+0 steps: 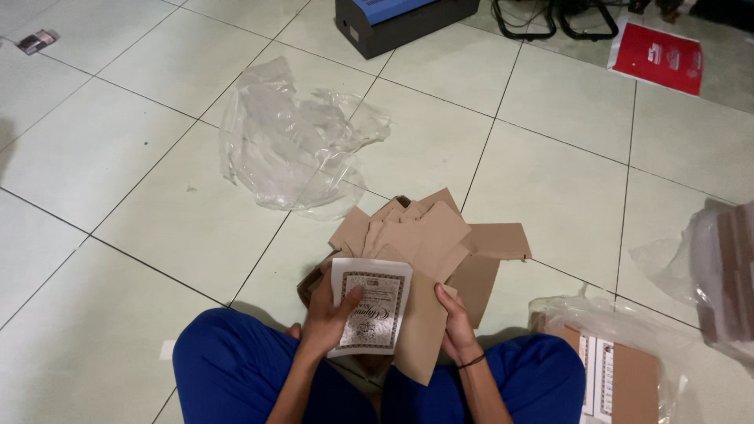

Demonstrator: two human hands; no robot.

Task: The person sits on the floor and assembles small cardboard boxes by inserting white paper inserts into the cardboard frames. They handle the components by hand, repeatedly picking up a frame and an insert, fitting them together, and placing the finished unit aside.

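Observation:
I sit cross-legged in blue trousers on a tiled floor. My left hand (328, 314) grips a white printed sheet with a dark ornate border (375, 302), thumb on its face. My right hand (455, 323), with a dark band at the wrist, holds a flat brown cardboard piece (422, 334) beside the sheet. Both are held over my lap. Just beyond them lies a loose pile of brown cardboard pieces (428, 235) on the floor.
A crumpled clear plastic wrap (290, 137) lies ahead on the floor. A dark box with a blue top (393, 23) stands at the far edge, a red packet (658, 56) to its right. Plastic-wrapped brown packs (620, 377) and another plastic bundle (726, 275) sit at my right.

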